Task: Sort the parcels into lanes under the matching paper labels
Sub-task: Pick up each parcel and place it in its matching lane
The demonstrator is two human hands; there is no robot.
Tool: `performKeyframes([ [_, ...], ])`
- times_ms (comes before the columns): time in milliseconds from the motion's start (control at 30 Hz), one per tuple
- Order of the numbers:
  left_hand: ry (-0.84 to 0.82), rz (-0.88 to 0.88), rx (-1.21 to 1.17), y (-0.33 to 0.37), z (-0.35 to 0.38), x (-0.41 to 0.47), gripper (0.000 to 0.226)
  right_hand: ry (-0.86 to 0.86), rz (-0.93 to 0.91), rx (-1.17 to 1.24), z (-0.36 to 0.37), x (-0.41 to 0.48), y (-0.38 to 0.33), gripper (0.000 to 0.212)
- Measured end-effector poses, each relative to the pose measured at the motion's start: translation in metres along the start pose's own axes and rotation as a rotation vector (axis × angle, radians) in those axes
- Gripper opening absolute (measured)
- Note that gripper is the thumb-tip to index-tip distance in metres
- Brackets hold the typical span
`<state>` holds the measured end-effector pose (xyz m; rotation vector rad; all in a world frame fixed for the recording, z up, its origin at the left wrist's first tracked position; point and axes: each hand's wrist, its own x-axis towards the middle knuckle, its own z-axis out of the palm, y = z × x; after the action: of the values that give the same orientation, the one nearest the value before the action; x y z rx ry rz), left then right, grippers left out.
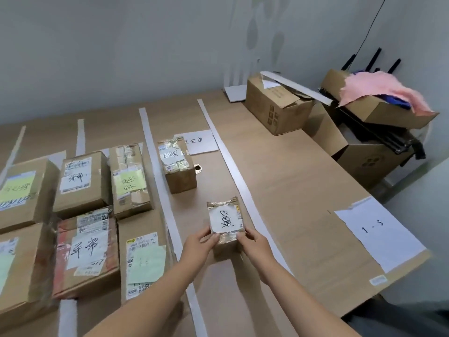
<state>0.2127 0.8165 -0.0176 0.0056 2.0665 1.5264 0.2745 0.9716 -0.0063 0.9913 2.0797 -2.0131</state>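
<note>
A small taped cardboard parcel [226, 221] with a round white handwritten sticker sits in the lane between two grey tape strips. My left hand [199, 249] pinches its near left edge and my right hand [255, 244] pinches its near right edge. Farther up the same lane stands another taped parcel [177, 164] with a similar sticker, just in front of a white paper label [201, 142] with handwriting. In the lanes to the left lie several larger parcels [85, 251] with handwritten stickers.
Grey tape strips [233, 171] divide the wooden table [291, 190] into lanes. A paper marked "1 - 5" [379, 232] lies at the right edge. Open cardboard boxes [274, 105] stand at the far right corner, one holding a pink cloth [384, 88].
</note>
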Motion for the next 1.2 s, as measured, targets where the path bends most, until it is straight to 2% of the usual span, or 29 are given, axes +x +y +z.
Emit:
performKeyframes([
  [100,0.062,-0.063,-0.019,0.006,0.013,0.037,0.013,-0.004,0.003,0.051,-0.005,0.041,-0.003,0.027],
  [300,0.230,-0.147,-0.039,0.039,0.024,0.100,0.030,-0.028,-0.037,0.116,-0.004,0.122,-0.035,0.028],
  [500,0.291,-0.372,-0.348,0.068,0.021,0.163,0.036,-0.009,-0.007,0.192,0.017,0.194,-0.064,0.018],
  [600,0.339,-0.383,-0.426,0.083,0.015,0.196,0.039,-0.019,0.028,0.202,0.025,0.224,-0.085,0.013],
  [700,0.380,-0.373,-0.428,0.099,0.014,0.221,0.034,-0.040,0.080,0.223,0.026,0.244,-0.106,0.016],
  [833,0.440,-0.393,-0.285,0.114,0.008,0.251,0.047,-0.042,0.102,0.212,0.033,0.258,-0.127,0.014],
  [933,0.355,-0.407,-0.312,0.127,-0.003,0.251,0.037,-0.078,0.081,0.119,0.038,0.259,-0.141,0.016],
  [1000,0.285,-0.427,-0.307,0.139,-0.010,0.238,0.023,-0.122,-0.014,-0.141,0.037,0.261,-0.142,0.030],
  [1067,0.254,-0.401,-0.217,0.151,-0.015,0.221,0.011,-0.073,-0.148,-0.356,0.037,0.254,-0.139,0.043],
  [1133,0.246,-0.270,-0.028,0.162,-0.017,0.204,0.020,0.026,-0.260,-0.447,0.042,0.237,-0.141,0.045],
  [1200,0.248,-0.161,0.203,0.171,-0.020,0.181,0.030,0.050,-0.339,-0.558,0.053,0.212,-0.149,0.050],
])
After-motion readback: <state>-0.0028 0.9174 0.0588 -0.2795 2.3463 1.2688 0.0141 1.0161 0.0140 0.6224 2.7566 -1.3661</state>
